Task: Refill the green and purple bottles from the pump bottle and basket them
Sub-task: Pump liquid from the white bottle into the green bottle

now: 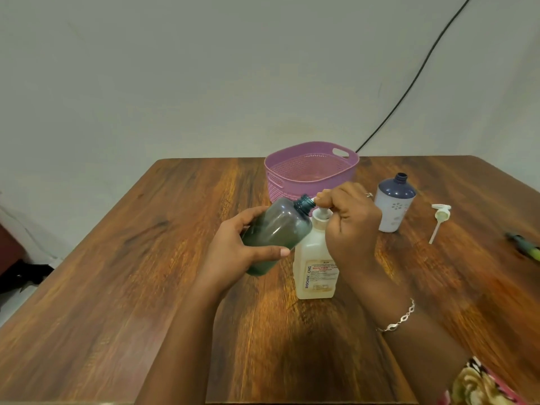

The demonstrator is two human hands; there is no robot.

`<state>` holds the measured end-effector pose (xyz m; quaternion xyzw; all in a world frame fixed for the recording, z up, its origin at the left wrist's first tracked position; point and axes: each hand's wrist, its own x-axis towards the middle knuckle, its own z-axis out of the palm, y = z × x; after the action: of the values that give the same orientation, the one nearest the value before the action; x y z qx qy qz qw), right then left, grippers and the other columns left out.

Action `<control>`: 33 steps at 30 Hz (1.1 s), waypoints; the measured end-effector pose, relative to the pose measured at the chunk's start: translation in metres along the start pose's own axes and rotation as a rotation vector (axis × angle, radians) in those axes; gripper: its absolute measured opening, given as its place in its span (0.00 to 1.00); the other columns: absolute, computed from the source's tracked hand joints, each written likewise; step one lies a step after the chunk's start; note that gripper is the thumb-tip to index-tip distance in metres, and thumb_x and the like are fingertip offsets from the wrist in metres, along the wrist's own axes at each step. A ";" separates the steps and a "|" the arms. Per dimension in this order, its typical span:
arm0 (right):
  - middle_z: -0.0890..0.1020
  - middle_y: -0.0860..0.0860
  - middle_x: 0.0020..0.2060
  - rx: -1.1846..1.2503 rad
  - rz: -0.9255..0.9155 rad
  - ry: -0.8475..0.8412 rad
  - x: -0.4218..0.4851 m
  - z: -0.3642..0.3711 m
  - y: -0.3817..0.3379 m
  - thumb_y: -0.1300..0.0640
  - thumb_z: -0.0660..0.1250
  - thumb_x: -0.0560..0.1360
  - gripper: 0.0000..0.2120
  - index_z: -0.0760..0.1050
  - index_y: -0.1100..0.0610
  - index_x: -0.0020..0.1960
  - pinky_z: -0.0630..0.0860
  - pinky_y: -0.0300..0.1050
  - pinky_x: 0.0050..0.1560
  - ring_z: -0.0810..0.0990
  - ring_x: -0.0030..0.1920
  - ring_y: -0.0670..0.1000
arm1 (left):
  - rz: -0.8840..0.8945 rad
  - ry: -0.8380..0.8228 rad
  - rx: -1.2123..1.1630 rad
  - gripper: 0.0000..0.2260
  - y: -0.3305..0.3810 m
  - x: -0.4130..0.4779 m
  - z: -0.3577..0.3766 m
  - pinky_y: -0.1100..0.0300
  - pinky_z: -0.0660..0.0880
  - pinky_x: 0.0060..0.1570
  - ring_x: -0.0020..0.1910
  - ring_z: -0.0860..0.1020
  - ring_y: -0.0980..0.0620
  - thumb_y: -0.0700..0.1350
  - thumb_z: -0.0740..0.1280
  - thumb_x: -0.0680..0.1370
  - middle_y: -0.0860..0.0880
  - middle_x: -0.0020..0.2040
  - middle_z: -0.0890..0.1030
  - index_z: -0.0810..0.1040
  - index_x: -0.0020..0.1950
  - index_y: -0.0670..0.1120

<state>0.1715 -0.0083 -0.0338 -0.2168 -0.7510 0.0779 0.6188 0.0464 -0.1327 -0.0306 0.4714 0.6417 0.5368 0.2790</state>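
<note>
pump head [320, 213] half hidden under right hand [352, 222]

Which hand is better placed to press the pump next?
Right: the right hand grips the head of the pump bottle, while the left hand holds the green bottle tilted at the spout.

The right hand [350, 226] wears a thin silvery ring [368, 194] on one finger. Round the right wrist sits a silvery bracelet [399, 318] of small linked oval pieces. At the near right corner shows a sleeve [479, 384] in floral print: cream blooms, pink-red, dark ground. Both forearms are bare.
</note>
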 end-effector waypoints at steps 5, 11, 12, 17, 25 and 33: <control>0.77 0.55 0.30 0.051 0.051 -0.011 0.003 -0.004 0.000 0.73 0.57 0.65 0.12 0.78 0.65 0.35 0.67 0.28 0.39 0.71 0.36 0.46 | -0.001 0.006 0.007 0.33 0.001 -0.002 0.001 0.62 0.74 0.46 0.52 0.76 0.59 0.56 0.76 0.52 0.57 0.53 0.78 0.74 0.57 0.60; 0.76 0.55 0.29 0.052 0.039 -0.045 0.013 -0.006 -0.003 0.66 0.55 0.66 0.12 0.77 0.65 0.32 0.67 0.33 0.36 0.73 0.34 0.49 | -0.002 0.005 0.003 0.31 0.002 -0.001 0.001 0.64 0.73 0.45 0.50 0.76 0.62 0.56 0.76 0.52 0.58 0.53 0.78 0.74 0.55 0.62; 0.76 0.55 0.28 0.036 0.032 -0.032 0.009 -0.004 -0.002 0.68 0.56 0.66 0.11 0.77 0.65 0.32 0.66 0.34 0.35 0.73 0.34 0.50 | -0.001 0.006 0.002 0.30 0.002 -0.001 0.001 0.64 0.73 0.45 0.50 0.76 0.61 0.53 0.76 0.54 0.58 0.53 0.78 0.74 0.55 0.61; 0.76 0.56 0.28 0.061 0.038 -0.024 0.003 0.000 0.001 0.68 0.54 0.65 0.12 0.76 0.65 0.31 0.67 0.33 0.35 0.72 0.34 0.49 | -0.005 0.006 0.008 0.30 0.000 0.000 0.001 0.61 0.74 0.47 0.52 0.76 0.58 0.51 0.76 0.55 0.57 0.54 0.77 0.73 0.56 0.60; 0.75 0.57 0.26 0.033 0.018 -0.043 0.017 -0.001 0.000 0.69 0.54 0.63 0.11 0.74 0.66 0.28 0.67 0.45 0.31 0.73 0.29 0.54 | 0.014 0.005 0.016 0.33 0.002 0.001 -0.001 0.61 0.75 0.48 0.51 0.76 0.60 0.56 0.76 0.53 0.58 0.54 0.78 0.74 0.57 0.60; 0.75 0.57 0.26 0.104 0.045 -0.054 0.020 -0.004 0.001 0.68 0.55 0.64 0.11 0.75 0.64 0.29 0.66 0.39 0.31 0.72 0.31 0.51 | 0.003 0.004 0.018 0.32 0.002 -0.002 -0.002 0.63 0.74 0.46 0.50 0.76 0.61 0.56 0.76 0.53 0.58 0.53 0.77 0.73 0.56 0.61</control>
<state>0.1725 0.0004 -0.0153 -0.1988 -0.7573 0.1366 0.6069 0.0463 -0.1347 -0.0283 0.4739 0.6463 0.5324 0.2726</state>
